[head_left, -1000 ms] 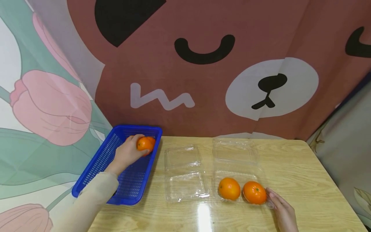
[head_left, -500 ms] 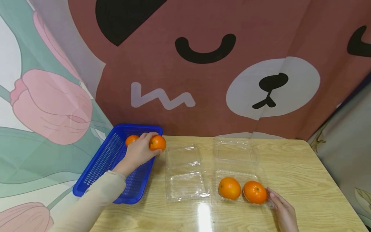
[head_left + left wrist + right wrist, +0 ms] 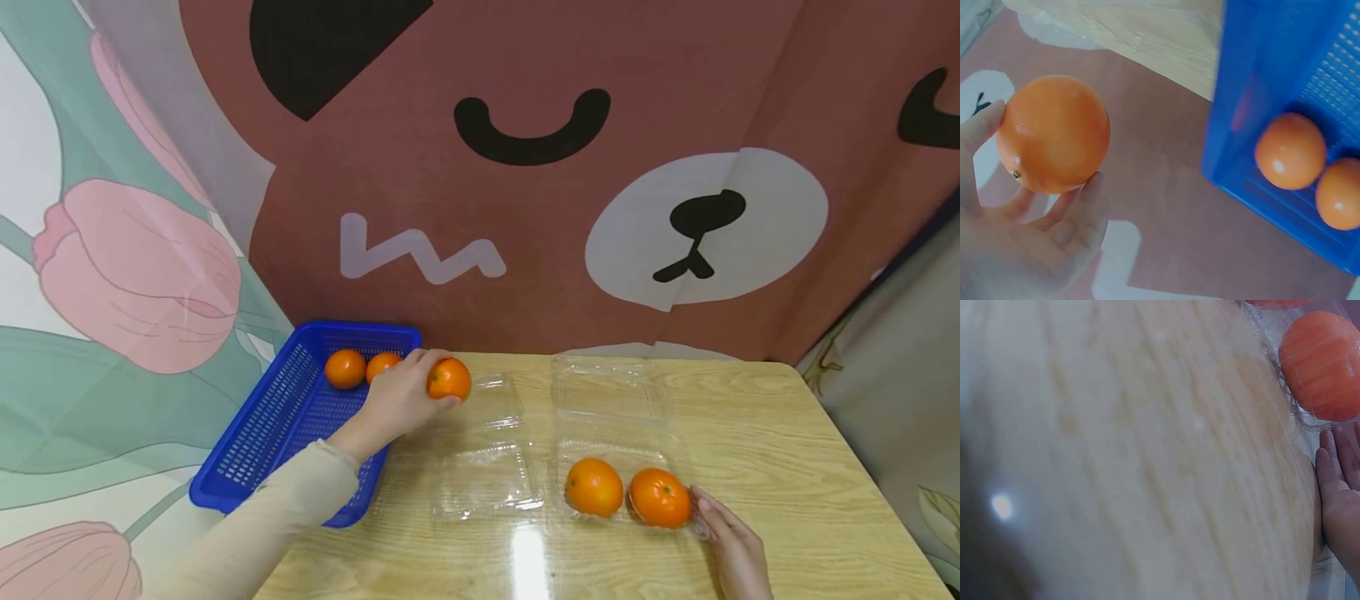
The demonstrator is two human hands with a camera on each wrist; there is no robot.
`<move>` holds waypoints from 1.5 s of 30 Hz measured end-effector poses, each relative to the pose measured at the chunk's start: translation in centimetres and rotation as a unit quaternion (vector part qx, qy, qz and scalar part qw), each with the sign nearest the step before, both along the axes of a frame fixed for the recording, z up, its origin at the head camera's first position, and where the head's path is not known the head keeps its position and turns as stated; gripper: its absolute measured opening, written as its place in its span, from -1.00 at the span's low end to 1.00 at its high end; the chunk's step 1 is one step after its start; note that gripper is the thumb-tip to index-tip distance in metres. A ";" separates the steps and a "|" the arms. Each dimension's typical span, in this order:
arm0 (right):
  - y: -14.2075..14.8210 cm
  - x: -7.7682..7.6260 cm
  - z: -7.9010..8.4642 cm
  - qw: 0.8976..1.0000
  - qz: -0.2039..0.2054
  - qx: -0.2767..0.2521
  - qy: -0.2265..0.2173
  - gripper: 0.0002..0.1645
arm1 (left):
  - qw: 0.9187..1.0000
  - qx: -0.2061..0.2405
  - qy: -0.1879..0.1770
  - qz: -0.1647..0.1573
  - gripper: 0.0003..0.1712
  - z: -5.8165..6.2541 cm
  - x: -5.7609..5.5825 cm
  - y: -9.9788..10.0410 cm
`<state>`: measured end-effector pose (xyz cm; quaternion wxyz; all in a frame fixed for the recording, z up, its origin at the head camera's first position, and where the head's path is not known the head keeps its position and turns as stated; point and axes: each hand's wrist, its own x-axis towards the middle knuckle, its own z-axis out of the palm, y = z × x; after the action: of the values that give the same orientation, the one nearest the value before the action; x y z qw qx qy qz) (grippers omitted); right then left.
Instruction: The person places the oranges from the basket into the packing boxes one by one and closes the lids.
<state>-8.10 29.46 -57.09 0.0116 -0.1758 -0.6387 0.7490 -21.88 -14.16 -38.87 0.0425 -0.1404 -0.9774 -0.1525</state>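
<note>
My left hand (image 3: 408, 392) grips an orange (image 3: 448, 380) between thumb and fingers, just right of the blue basket (image 3: 281, 417) and over the back of a clear plastic clamshell box (image 3: 483, 479). In the left wrist view the same orange (image 3: 1054, 134) sits at the fingertips, with its small green stem end showing. At the front right, my right hand (image 3: 737, 550) rests with extended fingers at the side of a second clamshell box (image 3: 611, 433), whose lid lies back. Two oranges, a left one (image 3: 594, 487) and a right one (image 3: 660, 497), sit in that box's front half.
Inside the basket's far end are two more oranges, one (image 3: 346, 368) at the left and another (image 3: 382, 365) partly behind my left hand. The wooden table (image 3: 795, 483) ends at a bear-print cloth (image 3: 525, 308) along the back.
My left hand has lifted an orange out of the basket and carried it right, past the basket's rim. The right hand and the two boxed oranges have stayed in place.
</note>
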 end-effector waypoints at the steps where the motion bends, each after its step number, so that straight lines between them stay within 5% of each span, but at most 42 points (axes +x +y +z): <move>1: 0.0 0.0 0.0 1.000 -0.002 -0.002 0.002 -0.39 | 1.000 0.000 0.001 -0.003 -0.24 0.0 0.1 0.4; 14: 0.0 0.0 0.0 0.999 0.006 0.011 -0.036 -0.31 | 0.998 0.023 -0.024 -0.059 -0.25 -0.5 1.2 4.6; 27: 0.1 0.0 -0.2 1.000 0.001 0.010 -0.021 -0.35 | 0.995 0.018 -0.053 -0.084 -0.18 -0.8 1.2 8.0; 37: 0.1 0.0 -0.4 1.000 -0.014 -0.019 0.004 -0.55 | 0.988 0.065 -0.080 -0.112 -0.21 -1.7 0.8 11.1; 45: 0.0 0.0 -0.3 1.000 -0.010 -0.011 0.002 -0.49 | 0.987 0.072 -0.073 -0.124 -0.24 -3.3 0.9 13.0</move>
<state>-8.12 29.47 -57.41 0.0184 -0.1805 -0.6284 0.7564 -21.00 -1.18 -42.14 -0.0381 -0.2451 -0.9394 -0.2366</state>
